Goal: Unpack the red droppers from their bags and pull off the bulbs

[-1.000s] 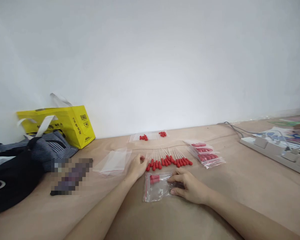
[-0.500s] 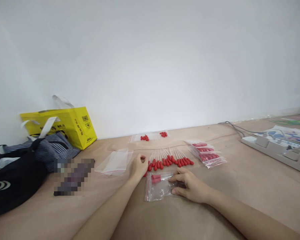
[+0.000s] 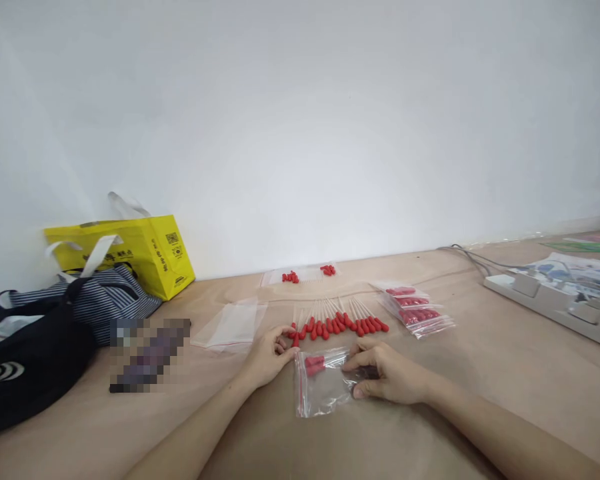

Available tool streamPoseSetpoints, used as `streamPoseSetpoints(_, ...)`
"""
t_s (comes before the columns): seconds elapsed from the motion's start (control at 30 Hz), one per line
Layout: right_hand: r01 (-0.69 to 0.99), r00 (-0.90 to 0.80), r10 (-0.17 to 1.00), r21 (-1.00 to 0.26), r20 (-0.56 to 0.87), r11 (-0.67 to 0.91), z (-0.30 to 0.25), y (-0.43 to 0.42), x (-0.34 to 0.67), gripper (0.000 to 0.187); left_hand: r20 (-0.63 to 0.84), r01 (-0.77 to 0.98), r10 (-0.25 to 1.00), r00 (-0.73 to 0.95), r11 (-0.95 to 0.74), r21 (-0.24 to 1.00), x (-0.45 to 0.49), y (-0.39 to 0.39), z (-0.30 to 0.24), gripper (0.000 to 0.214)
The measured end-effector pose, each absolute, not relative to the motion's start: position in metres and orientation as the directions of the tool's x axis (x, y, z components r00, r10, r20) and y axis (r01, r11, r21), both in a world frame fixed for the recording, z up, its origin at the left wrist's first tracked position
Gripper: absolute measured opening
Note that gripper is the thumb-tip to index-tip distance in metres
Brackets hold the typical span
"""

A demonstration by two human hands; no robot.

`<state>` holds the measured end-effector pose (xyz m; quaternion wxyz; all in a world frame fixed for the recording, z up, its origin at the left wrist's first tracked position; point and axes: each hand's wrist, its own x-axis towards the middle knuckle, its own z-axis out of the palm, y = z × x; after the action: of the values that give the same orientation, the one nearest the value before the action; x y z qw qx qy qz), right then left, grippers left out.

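Observation:
My left hand (image 3: 270, 357) pinches a red-bulbed dropper (image 3: 295, 340) between thumb and fingertips, at the left end of a row of similar droppers (image 3: 337, 325). The row lies fanned out, red bulbs toward me and thin pale stems pointing away. Closer to me, a clear zip bag (image 3: 325, 393) with a red seal line on its left lies on the table, a couple of red bulbs showing inside near its top left. At the bag's right end, my right hand (image 3: 387, 373) grips the plastic with thumb and fingers.
Filled zip bags (image 3: 414, 308) are stacked on the right, and flat clear bags (image 3: 233, 323) lie left. More red-bulbed droppers (image 3: 291, 277) rest by the wall. Farther out are a power strip (image 3: 545, 303), a yellow bag (image 3: 167, 257) and a black bag (image 3: 35, 367).
My left hand has shifted left and toward me, drawing a dropper from the row's left end. The zip bag and my right hand have moved slightly right and nearer.

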<state>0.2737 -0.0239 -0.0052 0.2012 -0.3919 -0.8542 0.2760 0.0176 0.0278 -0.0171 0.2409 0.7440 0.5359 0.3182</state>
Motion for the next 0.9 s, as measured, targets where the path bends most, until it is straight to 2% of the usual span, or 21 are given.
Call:
streamPoseSetpoints(0.37,0.527,-0.625,0.764,-0.635,0.162,0.565,-0.007,-0.021,0.275,0.032,0.293,0.706,0.945,0.146,-0.307,0.638,0.011,0.021,-0.021,0.018)
streamPoseSetpoints(0.53,0.52,-0.615,0.774,-0.661,0.15,0.541,-0.011,-0.02,0.275,0.033,0.279,0.782,0.955,0.103,-0.251,0.57,0.016,0.03,-0.023,0.039)
streamPoseSetpoints(0.63,0.53,-0.606,0.782,-0.661,0.141,0.531,-0.01,-0.02,0.275,0.034,0.244,0.799,0.958,0.149,-0.262,0.54,0.02,0.036,-0.019,0.04)
streamPoseSetpoints(0.8,0.534,-0.612,0.777,-0.648,0.147,0.543,-0.007,-0.022,0.275,0.033,0.214,0.719,0.905,0.367,-0.423,0.551,0.012,0.036,-0.005,0.039)
streamPoseSetpoints(0.9,0.526,-0.62,0.771,-0.651,0.146,0.547,-0.007,-0.022,0.275,0.033,0.227,0.688,0.896,0.382,-0.44,0.578,0.007,0.036,-0.003,0.034)
